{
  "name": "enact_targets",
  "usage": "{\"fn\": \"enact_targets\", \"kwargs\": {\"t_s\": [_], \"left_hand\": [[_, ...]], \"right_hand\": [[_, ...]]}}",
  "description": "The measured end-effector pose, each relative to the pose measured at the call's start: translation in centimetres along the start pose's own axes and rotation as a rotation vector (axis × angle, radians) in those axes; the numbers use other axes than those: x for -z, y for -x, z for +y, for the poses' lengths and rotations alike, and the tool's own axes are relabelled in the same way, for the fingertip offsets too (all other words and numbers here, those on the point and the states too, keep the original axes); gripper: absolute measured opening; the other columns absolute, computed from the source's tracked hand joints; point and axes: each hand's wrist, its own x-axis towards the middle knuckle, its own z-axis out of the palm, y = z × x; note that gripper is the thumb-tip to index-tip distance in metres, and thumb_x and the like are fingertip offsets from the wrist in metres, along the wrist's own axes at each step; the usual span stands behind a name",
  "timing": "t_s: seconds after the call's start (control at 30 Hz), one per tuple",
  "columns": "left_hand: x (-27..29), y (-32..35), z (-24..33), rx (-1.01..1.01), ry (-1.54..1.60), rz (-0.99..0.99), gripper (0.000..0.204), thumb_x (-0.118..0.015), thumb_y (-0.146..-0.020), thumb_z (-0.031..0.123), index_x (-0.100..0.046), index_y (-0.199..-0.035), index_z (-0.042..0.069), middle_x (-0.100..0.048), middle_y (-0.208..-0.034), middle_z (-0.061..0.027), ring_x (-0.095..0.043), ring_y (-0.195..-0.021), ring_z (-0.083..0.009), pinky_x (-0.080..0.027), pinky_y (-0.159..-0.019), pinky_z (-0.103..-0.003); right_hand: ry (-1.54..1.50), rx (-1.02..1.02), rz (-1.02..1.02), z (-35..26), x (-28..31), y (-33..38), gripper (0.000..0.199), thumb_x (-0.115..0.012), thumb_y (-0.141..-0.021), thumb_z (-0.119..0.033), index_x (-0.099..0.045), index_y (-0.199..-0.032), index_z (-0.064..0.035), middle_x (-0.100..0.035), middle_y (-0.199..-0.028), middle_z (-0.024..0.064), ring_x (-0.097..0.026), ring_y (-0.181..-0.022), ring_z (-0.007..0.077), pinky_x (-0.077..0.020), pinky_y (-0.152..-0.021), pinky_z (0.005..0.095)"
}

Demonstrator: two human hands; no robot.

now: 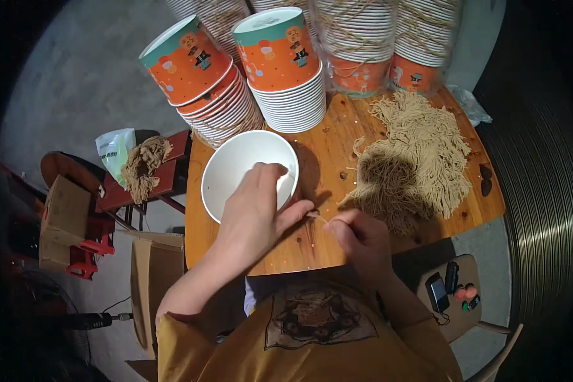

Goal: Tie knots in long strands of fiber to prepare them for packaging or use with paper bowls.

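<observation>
Head camera view shows a white bowl [239,162] by the left edge of the wooden worktop [337,137], with its mouth up. The left hand [251,207] lies over its rim, fingers inside and thumb stretched out past the wall, a gap between them. I cannot tell if that hand squeezes the bowl; it may just keep it from sliding. Near the front edge, the right hand [363,239] has thumb and finger pinched together on a thin tan strand [320,218]. I think such a small pinch suits so thin a thing. I cannot tell if the left thumb touches it too.

One big heap of tan strings [430,149] sits toward the right edge, perhaps to be close to the right hand. Two stacks of orange tubs [280,60] stand at the back left corner, bottoms up, one tub inside the next, likely to save room. Two bagged stacks [360,38] show most clearly along the back edge, and parts of more peek out beside them. I count one bowl, one heap and one pinched strand.
</observation>
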Motion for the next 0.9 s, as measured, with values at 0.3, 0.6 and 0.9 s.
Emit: {"fn": "enact_targets", "kwargs": {"t_s": [0.3,0.6,0.9], "left_hand": [[3.5,1.2,-3.6,0.454,0.558,-0.234,0.036,-0.055,-0.085,0.007,-0.052,-0.121,0.003,-0.057,-0.087,-0.0044,-0.059,-0.08,-0.0121,-0.049,-0.071,-0.029],[5.6,2.9,-4.8,0.589,0.958,-0.164,0.024,-0.052,-0.084,-0.004,-0.052,-0.107,0.001,-0.058,-0.09,-0.001,-0.063,-0.088,-0.0112,-0.054,-0.081,-0.028],[5.4,3.5,-5.0,0.537,0.881,-0.177,0.023,-0.052,-0.084,-0.003,-0.052,-0.106,0.002,-0.053,-0.084,0.0025,-0.058,-0.083,-0.0061,-0.051,-0.078,-0.024]], "right_hand": [[0.118,-0.008,-0.004,-1.5,-1.1,-2.6,0.004,-0.062,-0.084,-0.001,-0.066,-0.084,-0.0019,-0.04,-0.062,-0.0095,-0.032,-0.057,-0.0004,-0.0256,-0.05,0.0186],[-0.097,0.161,-0.094,-0.9,-5.9,-4.9,0.005,-0.063,-0.086,-0.001,-0.06,-0.089,-0.0039,-0.031,-0.062,-0.0105,-0.028,-0.056,-0.0006,-0.025,-0.05,0.0178],[0.123,0.37,0.047,-1.4,-7.9,-5.8,0.007,-0.068,-0.081,-0.004,-0.064,-0.087,-0.0055,-0.034,-0.054,-0.0062,-0.03,-0.05,0.0019,-0.0267,-0.045,0.0212]]}}
